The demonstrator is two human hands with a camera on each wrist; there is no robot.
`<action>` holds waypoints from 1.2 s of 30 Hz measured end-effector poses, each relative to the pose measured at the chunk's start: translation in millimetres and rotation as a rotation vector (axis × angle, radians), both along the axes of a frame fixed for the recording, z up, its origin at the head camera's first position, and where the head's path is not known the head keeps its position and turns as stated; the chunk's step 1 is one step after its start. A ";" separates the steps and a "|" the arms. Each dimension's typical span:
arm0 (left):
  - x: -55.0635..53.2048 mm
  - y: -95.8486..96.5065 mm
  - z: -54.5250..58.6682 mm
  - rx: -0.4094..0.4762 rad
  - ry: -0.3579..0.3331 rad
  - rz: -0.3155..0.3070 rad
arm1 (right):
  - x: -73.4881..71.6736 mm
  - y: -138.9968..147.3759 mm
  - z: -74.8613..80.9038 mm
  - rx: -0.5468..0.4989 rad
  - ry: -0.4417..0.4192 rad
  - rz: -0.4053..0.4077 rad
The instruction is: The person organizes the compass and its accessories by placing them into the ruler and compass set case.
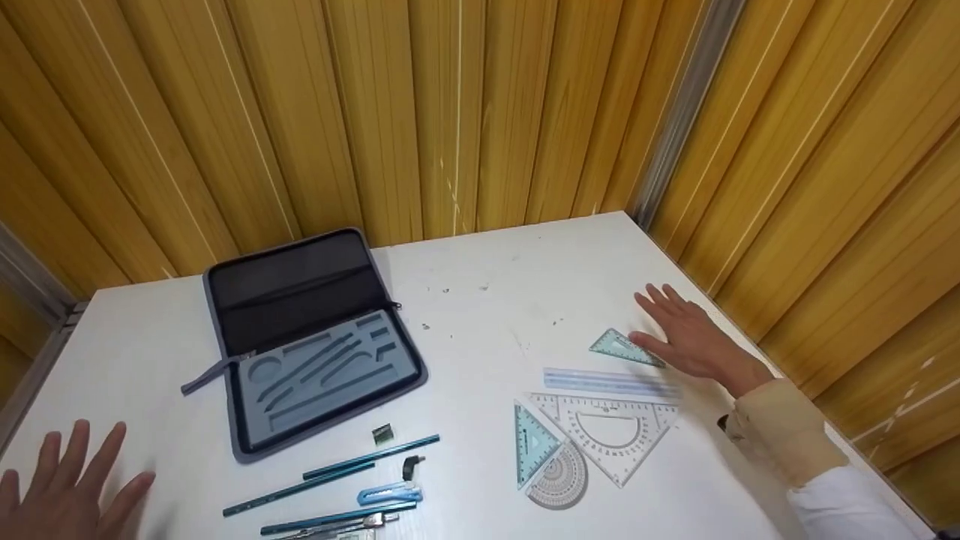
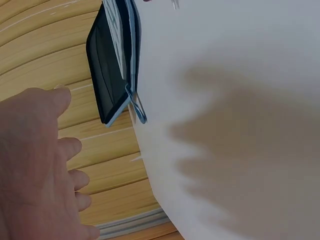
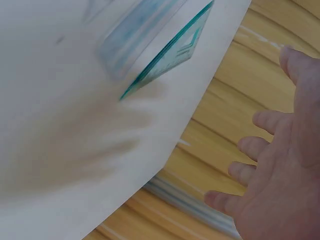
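Note:
My left hand (image 1: 71, 487) is spread over the left front of the table, holding nothing; its fingers are straight in the left wrist view too. My right hand (image 1: 694, 341) hovers at the right side with fingers extended, nearest a small green set square (image 1: 624, 348). Below that lie a clear ruler (image 1: 600, 382), a large clear triangle with a protractor cutout (image 1: 615, 457), a second green set square (image 1: 529, 442) and a round-edged protractor (image 1: 562, 476). An unzipped case (image 1: 300, 277) with a grey-blue moulded insert (image 1: 300, 401) lies left of centre, its slots bare.
In front of the case lie teal pencils (image 1: 300, 487), a blue cutter-like tool (image 1: 390, 493), a metal compass (image 1: 375, 520), a small black piece (image 1: 409, 466) and a small green-black piece (image 1: 382, 434). Yellow wood-look panels (image 1: 450, 112) rise behind the white table (image 1: 480, 337) and on its right.

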State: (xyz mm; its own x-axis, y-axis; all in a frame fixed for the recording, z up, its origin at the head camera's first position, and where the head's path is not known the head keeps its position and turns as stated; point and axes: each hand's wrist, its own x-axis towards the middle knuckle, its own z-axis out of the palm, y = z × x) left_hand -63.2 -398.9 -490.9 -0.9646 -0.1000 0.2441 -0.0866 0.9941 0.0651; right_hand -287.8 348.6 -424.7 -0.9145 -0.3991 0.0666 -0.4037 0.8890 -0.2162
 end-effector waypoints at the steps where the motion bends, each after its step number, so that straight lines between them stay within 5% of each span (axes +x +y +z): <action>1: -2.9 8.8 4.2 0.013 -0.072 0.093 | -0.7 -5.6 1.0 0.000 -0.003 0.006; 11: -24.0 48.9 32.7 0.038 -0.160 -0.002 | -7.3 -71.1 9.9 0.019 0.000 0.138; 24: -39.7 76.6 32.9 0.106 -0.163 -0.115 | -2.0 -157.8 16.0 0.121 -0.065 0.289; 36: -45.0 95.5 31.9 0.146 -0.108 -0.103 | 13.4 -225.9 12.7 0.192 -0.083 0.429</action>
State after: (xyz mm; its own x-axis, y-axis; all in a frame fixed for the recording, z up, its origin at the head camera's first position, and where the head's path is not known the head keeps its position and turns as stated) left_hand -108.2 -303.3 -459.0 -0.9913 -0.0263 0.1287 0.0006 0.9787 0.2051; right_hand -274.4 122.7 -412.0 -0.6639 -0.7395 -0.1115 -0.7311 0.6731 -0.1114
